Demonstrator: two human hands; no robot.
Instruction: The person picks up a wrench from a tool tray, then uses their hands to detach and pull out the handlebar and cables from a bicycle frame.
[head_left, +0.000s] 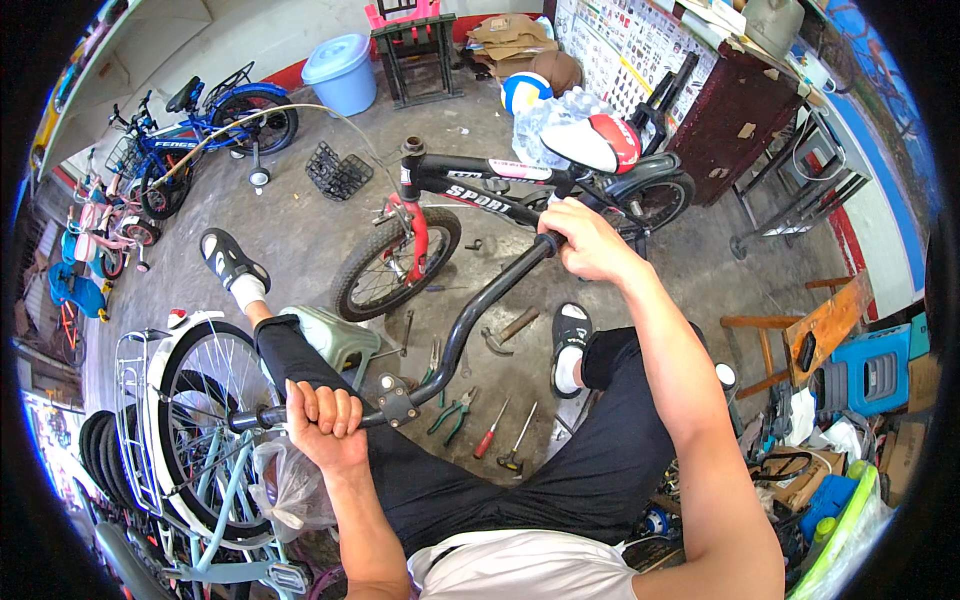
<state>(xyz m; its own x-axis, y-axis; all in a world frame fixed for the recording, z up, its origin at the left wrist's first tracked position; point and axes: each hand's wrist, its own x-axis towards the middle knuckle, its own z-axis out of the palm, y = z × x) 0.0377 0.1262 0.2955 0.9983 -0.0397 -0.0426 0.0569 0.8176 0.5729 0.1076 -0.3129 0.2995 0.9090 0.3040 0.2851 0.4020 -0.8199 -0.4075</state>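
Note:
A black bicycle handlebar (462, 340), detached from any bike, slants across in front of my body. My left hand (332, 422) is wrapped round its lower left part, beside the clamp (394, 401) with its bolts. Near the other end, my right hand (590, 242) closes round the bar. Just beyond stands a small black bike frame (470, 172) with a red fork (420, 240), a front wheel (362, 275) and a white and red saddle (600, 143). Its head tube (412, 150) carries no handlebar. A thin cable (290, 107) arcs away from the bike's front.
Between my feet lie a hammer (512, 330), green-handled pliers (455, 414), a red screwdriver (491, 428) and other tools. A black basket (338, 172) rests on the floor. White-wheeled bike (205, 400) stands left, a wooden stool (815, 325) right, a blue bucket (340, 75) behind.

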